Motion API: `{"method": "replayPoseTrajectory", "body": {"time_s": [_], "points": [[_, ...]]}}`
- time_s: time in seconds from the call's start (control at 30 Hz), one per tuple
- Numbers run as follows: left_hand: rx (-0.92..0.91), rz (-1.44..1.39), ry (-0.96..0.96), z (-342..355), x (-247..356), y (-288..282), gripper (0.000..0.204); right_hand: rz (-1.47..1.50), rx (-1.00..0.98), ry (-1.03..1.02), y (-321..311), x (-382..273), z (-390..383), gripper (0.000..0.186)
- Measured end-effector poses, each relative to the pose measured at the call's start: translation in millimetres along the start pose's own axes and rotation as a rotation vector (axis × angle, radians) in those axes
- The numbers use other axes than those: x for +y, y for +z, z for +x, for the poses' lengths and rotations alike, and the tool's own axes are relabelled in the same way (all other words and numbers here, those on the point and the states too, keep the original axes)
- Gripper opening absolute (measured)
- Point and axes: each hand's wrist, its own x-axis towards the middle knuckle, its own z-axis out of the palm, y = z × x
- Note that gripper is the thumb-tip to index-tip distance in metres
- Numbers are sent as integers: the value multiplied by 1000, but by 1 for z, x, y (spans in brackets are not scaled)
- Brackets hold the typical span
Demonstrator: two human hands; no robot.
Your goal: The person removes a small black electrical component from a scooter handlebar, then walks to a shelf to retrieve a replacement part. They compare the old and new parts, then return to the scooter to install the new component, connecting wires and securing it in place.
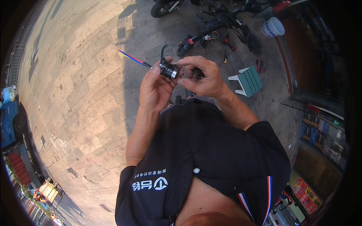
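Note:
My left hand (152, 84) is closed around a black thumb throttle (168, 71) with a silver ring at its end and a curved lever sticking up. Red, blue and yellow wires (132, 58) run out of it to the left, past my thumb. Close beside the ringed end is my right hand (209, 77), its thumb and forefinger bent toward the throttle. A small dark lump (198, 73) shows inside its curled fingers; what it is cannot be made out. Both hands are held in front of my body, above the paving.
A black scooter or small bike (222, 22) stands ahead, with a red and black tool (229, 43) and a yellow-handled screwdriver (225, 57) on the ground by it. A green-topped stool (250, 81) stands to the right, a white bucket (273, 27) farther off. A blue vehicle (9, 122) is far left.

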Motion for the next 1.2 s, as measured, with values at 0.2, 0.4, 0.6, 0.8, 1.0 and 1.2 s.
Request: {"method": "replayPoseTrajectory", "body": {"time_s": [0.2, 0.4, 0.6, 0.8, 1.0, 1.2], "points": [[-8, -96, -42, 2, 3, 11, 43, 123, 21, 119, 5, -2, 0, 38], [12, -79, -95, 2, 1, 11, 44, 69, 27, 124, 5, -1, -1, 36], [14, -5, -78, 6, 4, 11, 49, 53, -20, 165, 1, -1, 0, 31], [-16, 95, -50, 5, 5, 18, 51, 129, -23, 144, -2, 7, -4, 31], [32, 252, 65, -7, -2, 33, 51, 74, -84, -147, -13, 20, -7, 34], [-42, 398, 112, -14, 2, 38, 45, 48, -125, -265, -13, 23, -7, 40]]}}
